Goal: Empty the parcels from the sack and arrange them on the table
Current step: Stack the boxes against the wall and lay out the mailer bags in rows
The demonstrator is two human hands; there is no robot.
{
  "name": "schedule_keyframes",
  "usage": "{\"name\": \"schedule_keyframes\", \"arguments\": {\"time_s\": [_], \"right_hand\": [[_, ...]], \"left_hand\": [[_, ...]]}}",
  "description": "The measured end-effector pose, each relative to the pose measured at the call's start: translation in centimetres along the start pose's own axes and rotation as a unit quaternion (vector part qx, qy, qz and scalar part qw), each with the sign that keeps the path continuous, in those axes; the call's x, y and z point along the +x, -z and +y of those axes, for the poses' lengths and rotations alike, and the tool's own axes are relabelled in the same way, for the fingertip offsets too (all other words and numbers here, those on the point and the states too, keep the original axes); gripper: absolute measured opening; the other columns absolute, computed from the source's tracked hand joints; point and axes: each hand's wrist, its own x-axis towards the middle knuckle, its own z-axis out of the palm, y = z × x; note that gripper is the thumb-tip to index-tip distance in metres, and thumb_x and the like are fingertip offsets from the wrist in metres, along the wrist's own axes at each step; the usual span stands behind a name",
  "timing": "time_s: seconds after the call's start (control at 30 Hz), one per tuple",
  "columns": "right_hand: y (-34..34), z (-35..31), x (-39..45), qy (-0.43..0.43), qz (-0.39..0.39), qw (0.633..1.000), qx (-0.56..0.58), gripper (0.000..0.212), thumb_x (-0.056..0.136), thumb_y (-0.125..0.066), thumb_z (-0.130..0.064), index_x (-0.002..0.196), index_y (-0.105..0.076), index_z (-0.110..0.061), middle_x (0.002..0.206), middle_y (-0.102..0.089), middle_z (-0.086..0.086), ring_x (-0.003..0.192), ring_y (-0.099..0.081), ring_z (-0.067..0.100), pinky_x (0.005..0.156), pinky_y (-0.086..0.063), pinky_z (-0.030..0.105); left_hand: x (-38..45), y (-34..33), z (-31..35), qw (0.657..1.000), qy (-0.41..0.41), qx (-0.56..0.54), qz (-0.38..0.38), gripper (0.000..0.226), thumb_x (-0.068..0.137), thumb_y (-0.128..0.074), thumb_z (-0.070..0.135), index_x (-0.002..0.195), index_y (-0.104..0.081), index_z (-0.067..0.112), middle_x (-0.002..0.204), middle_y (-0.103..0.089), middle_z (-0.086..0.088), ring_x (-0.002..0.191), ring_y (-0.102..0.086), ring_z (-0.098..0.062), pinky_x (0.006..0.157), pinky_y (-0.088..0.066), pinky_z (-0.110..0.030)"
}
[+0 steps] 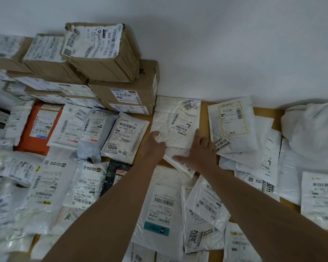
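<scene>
Both hands rest on a crinkled white padded mailer (pixel 175 122) at the back of the wooden bench (pixel 204 114): the left hand (pixel 155 143) curls over its near left corner, the right hand (pixel 199 150) lies spread along its near right edge. Pushing it further could ruck up the thin clear-plastic parcel (pixel 180 165) beneath, or nudge the leaning stack of brown cardboard boxes (pixel 102 59). The crumpled white sack (pixel 311 129) lies far right.
</scene>
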Motion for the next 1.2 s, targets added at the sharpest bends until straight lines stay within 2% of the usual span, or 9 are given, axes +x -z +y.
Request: {"name": "schedule_keyframes", "arguments": {"time_s": [0.2, 0.3, 0.37, 0.5, 0.73, 0.9, 1.07, 1.13, 1.2], "right_hand": [[1.0, 0.5, 0.3, 0.016, -0.082, 0.996, -0.025, 0.135, 0.067, -0.074, -0.068, 0.151, 0.022, -0.026, 0.149, -0.031, 0.021, 0.136, -0.035, 0.039, 0.111, -0.028, 0.056], [3.2, 1.1, 0.3, 0.011, -0.136, 0.991, -0.003, 0.137, 0.067, -0.079, -0.060, 0.150, 0.025, -0.025, 0.130, -0.058, 0.011, 0.117, -0.059, 0.029, 0.107, -0.036, 0.054], [5.5, 1.8, -0.2, 0.003, -0.166, 0.986, -0.017, 0.133, 0.066, -0.080, -0.058, 0.153, 0.013, -0.022, 0.099, -0.069, 0.000, 0.092, -0.068, 0.022, 0.100, -0.045, 0.051], [10.5, 3.0, -1.3, -0.040, -0.164, 0.984, -0.052, 0.070, 0.076, -0.064, -0.071, 0.121, -0.039, -0.023, 0.085, -0.067, -0.004, 0.078, -0.068, 0.016, 0.086, -0.055, 0.042], [11.0, 2.3, -1.0, -0.064, -0.091, 0.980, 0.163, 0.051, 0.095, -0.040, -0.056, 0.086, -0.063, -0.012, 0.084, -0.066, 0.006, 0.077, -0.063, 0.022, 0.067, -0.045, 0.031], [7.4, 1.7, -1.1, -0.065, -0.068, 0.971, 0.219, 0.034, 0.098, -0.037, -0.029, 0.072, -0.052, -0.013, 0.074, -0.056, 0.006, 0.070, -0.055, 0.023, 0.062, -0.039, 0.030], [6.3, 1.3, -0.8, -0.099, -0.077, 0.937, 0.325, 0.014, 0.093, -0.047, -0.029, 0.090, -0.052, -0.017, 0.085, -0.051, 0.003, 0.078, -0.051, 0.019, 0.069, -0.037, 0.031], [6.6, 1.3, -0.7, -0.136, -0.056, 0.916, 0.372, 0.041, 0.094, -0.051, -0.038, 0.131, -0.045, -0.021, 0.110, -0.053, 0.005, 0.096, -0.055, 0.023, 0.080, -0.043, 0.035], [7.4, 1.2, -0.2, -0.137, -0.032, 0.912, 0.385, 0.058, 0.094, -0.052, -0.039, 0.146, -0.031, -0.025, 0.127, -0.051, 0.009, 0.105, -0.055, 0.026, 0.088, -0.047, 0.040]], "left_hand": [[0.9, 0.0, 0.0, 0.999, 0.019, 0.027, 0.008, 0.055, 0.091, -0.055, 0.011, 0.142, -0.044, 0.026, 0.138, -0.051, -0.003, 0.102, -0.057, -0.017, 0.091, -0.053, -0.036], [1.0, -0.1, 0.0, 0.999, 0.025, 0.023, 0.006, 0.054, 0.092, -0.054, 0.011, 0.142, -0.044, 0.027, 0.136, -0.053, -0.004, 0.105, -0.061, -0.023, 0.090, -0.055, -0.040], [0.9, -0.2, 0.1, 0.999, 0.027, 0.025, 0.009, 0.053, 0.093, -0.054, 0.011, 0.143, -0.043, 0.026, 0.136, -0.053, -0.004, 0.106, -0.061, -0.023, 0.090, -0.055, -0.040], [0.7, -0.3, 0.0, 0.999, 0.025, 0.018, 0.013, 0.052, 0.091, -0.056, 0.010, 0.139, -0.044, 0.026, 0.127, -0.058, -0.009, 0.104, -0.063, -0.029, 0.087, -0.056, -0.039], [-0.1, -0.1, -0.9, 1.000, -0.005, -0.005, 0.016, 0.052, 0.090, -0.052, 0.005, 0.138, -0.046, 0.024, 0.124, -0.057, -0.004, 0.086, -0.061, -0.021, 0.061, -0.046, -0.024], [-0.2, 0.1, -1.0, 0.996, 0.018, -0.090, 0.023, 0.044, 0.087, -0.050, 0.002, 0.125, -0.054, 0.024, 0.112, -0.061, -0.003, 0.074, -0.057, -0.015, 0.056, -0.043, -0.023], [-0.6, 0.5, -0.2, 0.982, 0.041, -0.172, 0.067, 0.032, 0.091, -0.038, 0.001, 0.101, -0.061, 0.021, 0.101, -0.061, -0.003, 0.082, -0.056, -0.018, 0.066, -0.044, -0.026], [-0.3, 0.9, -0.1, 0.981, 0.030, -0.171, 0.083, 0.031, 0.092, -0.036, -0.002, 0.088, -0.061, 0.016, 0.092, -0.061, -0.006, 0.082, -0.060, -0.025, 0.064, -0.046, -0.028], [-0.4, 1.9, -0.1, 0.982, 0.016, -0.161, 0.100, 0.031, 0.088, -0.039, -0.007, 0.076, -0.057, 0.015, 0.084, -0.062, -0.008, 0.080, -0.063, -0.029, 0.065, -0.050, -0.029]]}}
